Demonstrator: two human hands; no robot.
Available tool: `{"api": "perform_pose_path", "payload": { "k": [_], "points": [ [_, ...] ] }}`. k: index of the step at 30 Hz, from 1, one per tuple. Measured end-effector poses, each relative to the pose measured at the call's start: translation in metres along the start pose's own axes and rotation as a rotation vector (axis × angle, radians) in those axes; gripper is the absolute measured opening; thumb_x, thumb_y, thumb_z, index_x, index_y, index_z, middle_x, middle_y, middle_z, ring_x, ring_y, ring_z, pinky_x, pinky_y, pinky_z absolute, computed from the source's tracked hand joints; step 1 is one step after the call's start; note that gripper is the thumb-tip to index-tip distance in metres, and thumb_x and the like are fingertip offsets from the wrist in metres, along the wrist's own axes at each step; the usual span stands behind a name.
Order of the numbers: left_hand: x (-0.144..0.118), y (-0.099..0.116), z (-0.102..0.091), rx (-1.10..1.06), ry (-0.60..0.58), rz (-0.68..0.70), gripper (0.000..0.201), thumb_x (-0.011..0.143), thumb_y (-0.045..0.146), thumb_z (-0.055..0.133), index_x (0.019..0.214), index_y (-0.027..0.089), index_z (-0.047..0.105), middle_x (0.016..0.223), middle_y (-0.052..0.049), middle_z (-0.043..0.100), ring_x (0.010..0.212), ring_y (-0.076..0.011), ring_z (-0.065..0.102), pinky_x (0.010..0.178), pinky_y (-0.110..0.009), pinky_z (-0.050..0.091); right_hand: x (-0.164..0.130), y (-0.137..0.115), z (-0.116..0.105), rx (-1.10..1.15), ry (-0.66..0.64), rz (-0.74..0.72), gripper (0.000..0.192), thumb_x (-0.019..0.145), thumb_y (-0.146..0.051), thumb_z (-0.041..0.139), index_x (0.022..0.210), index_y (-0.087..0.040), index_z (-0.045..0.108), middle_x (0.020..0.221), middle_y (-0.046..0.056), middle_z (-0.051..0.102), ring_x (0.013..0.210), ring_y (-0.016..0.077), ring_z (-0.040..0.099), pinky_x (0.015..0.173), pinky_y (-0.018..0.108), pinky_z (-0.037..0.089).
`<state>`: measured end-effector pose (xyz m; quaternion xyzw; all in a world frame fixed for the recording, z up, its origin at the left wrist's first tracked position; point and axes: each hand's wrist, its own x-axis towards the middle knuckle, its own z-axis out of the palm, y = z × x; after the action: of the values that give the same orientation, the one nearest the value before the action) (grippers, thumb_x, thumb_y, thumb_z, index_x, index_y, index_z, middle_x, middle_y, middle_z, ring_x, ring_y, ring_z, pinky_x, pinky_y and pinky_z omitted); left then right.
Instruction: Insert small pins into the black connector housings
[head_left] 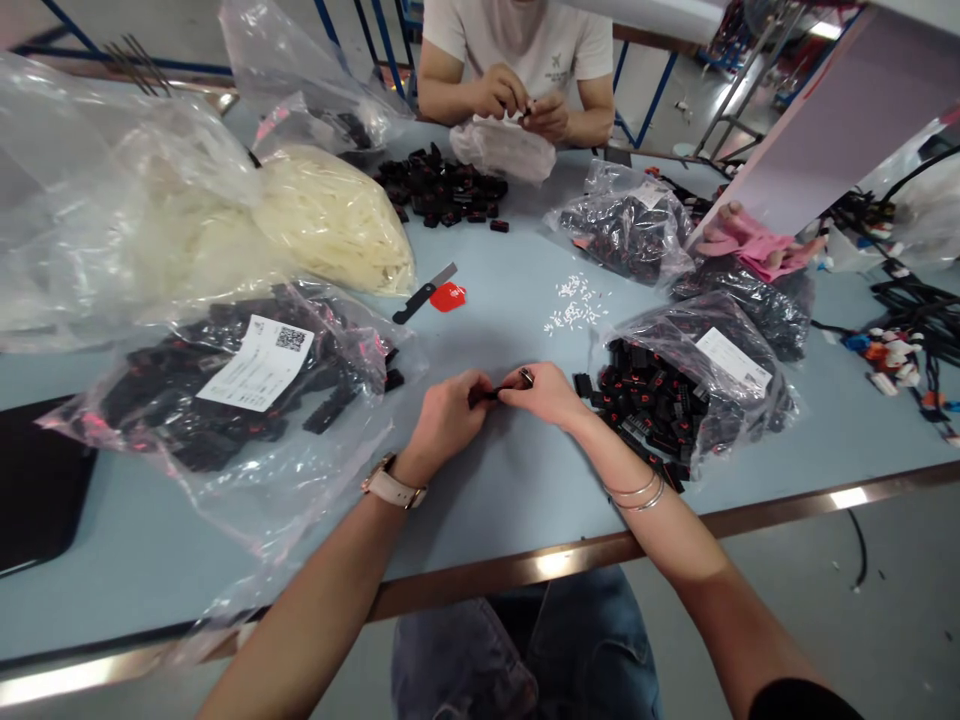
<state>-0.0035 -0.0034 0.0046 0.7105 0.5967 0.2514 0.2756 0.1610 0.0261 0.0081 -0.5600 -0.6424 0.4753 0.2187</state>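
Near the middle of the table, my left hand [451,418] and my right hand [541,393] meet with fingers pinched on a small black plastic part [492,394]. Most of that part is hidden by the fingers. Right of my right hand, a pile of black plastic parts with red bits [652,395] spills from an open clear bag [739,395]. Beyond my hands lies a scatter of tiny white pieces [576,303]. A black folding knife [424,294] rests beside a red flat piece [448,296] up and to the left.
A labelled bag of black parts [255,370] and a bag of cream-coloured pieces [330,215] fill the left. Across the table a person [517,80] handles something small behind a black pile [442,188]. Bags, pink gloves [761,243] and cables [919,300] are right.
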Motion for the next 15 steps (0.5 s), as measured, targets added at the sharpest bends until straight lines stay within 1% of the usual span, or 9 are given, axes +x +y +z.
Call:
{"api": "perform_pose_path", "payload": {
  "k": [2,5,7,9,10,12,13,15],
  "points": [
    [0.000,0.001,-0.001,-0.011,0.007,-0.004,0.009,0.072,0.021,0.055,0.079,0.021,0.059,0.076,-0.002,0.069,0.067,-0.0174,0.061,0.065,-0.028,0.044,-0.001,0.001,-0.001,0.020,0.021,-0.021,0.021,0.066,-0.027,0.069,0.082,-0.014,0.071,0.067,-0.001,0.063,0.062,0.0086,0.051,0.058,0.022,0.038],
    [0.000,0.003,-0.001,-0.027,-0.001,-0.020,0.009,0.071,0.022,0.056,0.079,0.021,0.059,0.075,-0.001,0.068,0.065,-0.0166,0.060,0.064,-0.028,0.044,-0.002,0.003,-0.007,0.184,0.069,-0.008,0.029,0.065,-0.034,0.072,0.087,-0.013,0.069,0.068,-0.001,0.062,0.057,0.0071,0.049,0.054,0.021,0.038],
    [0.000,0.004,-0.002,-0.029,-0.008,-0.026,0.009,0.071,0.023,0.057,0.079,0.021,0.059,0.074,-0.001,0.068,0.064,-0.0163,0.059,0.064,-0.027,0.045,-0.002,0.004,-0.012,0.344,0.149,0.026,0.034,0.073,-0.044,0.064,0.087,-0.013,0.068,0.069,0.001,0.062,0.050,0.0058,0.044,0.047,0.021,0.034],
    [0.000,0.004,-0.002,-0.031,-0.005,-0.026,0.009,0.072,0.024,0.056,0.081,0.021,0.059,0.075,-0.001,0.068,0.064,-0.0160,0.059,0.064,-0.027,0.045,-0.003,0.003,-0.015,0.453,0.281,0.029,0.043,0.082,-0.053,0.049,0.087,-0.014,0.067,0.074,0.004,0.063,0.050,0.0065,0.046,0.044,0.021,0.034],
    [0.000,0.005,-0.002,-0.032,-0.003,-0.025,0.010,0.073,0.025,0.056,0.082,0.021,0.059,0.076,-0.001,0.068,0.064,-0.0159,0.059,0.064,-0.027,0.045,-0.004,0.002,-0.016,0.464,0.353,0.007,0.046,0.085,-0.055,0.043,0.087,-0.015,0.067,0.079,0.006,0.065,0.054,0.0077,0.050,0.046,0.021,0.036],
    [0.000,0.005,-0.002,-0.032,0.001,-0.029,0.011,0.073,0.026,0.056,0.083,0.021,0.058,0.077,-0.001,0.068,0.065,-0.0157,0.059,0.064,-0.026,0.045,-0.007,0.002,-0.014,0.399,0.474,-0.080,0.050,0.088,-0.055,0.035,0.086,-0.017,0.067,0.088,0.008,0.066,0.067,0.0112,0.057,0.055,0.022,0.043],
    [0.000,0.005,-0.002,-0.030,0.000,-0.033,0.012,0.073,0.026,0.056,0.084,0.021,0.058,0.077,-0.001,0.068,0.065,-0.0157,0.059,0.064,-0.026,0.045,-0.009,0.002,-0.012,0.343,0.510,-0.131,0.051,0.090,-0.055,0.033,0.085,-0.017,0.067,0.090,0.009,0.066,0.073,0.0128,0.059,0.061,0.024,0.045],
    [-0.001,0.005,-0.003,-0.026,-0.003,-0.040,0.011,0.074,0.027,0.057,0.083,0.021,0.058,0.077,-0.001,0.068,0.065,-0.0159,0.060,0.065,-0.026,0.045,-0.015,0.002,-0.008,0.238,0.533,-0.220,0.055,0.092,-0.053,0.028,0.081,-0.018,0.068,0.086,0.009,0.067,0.076,0.0149,0.060,0.067,0.026,0.047]
  ]
}}
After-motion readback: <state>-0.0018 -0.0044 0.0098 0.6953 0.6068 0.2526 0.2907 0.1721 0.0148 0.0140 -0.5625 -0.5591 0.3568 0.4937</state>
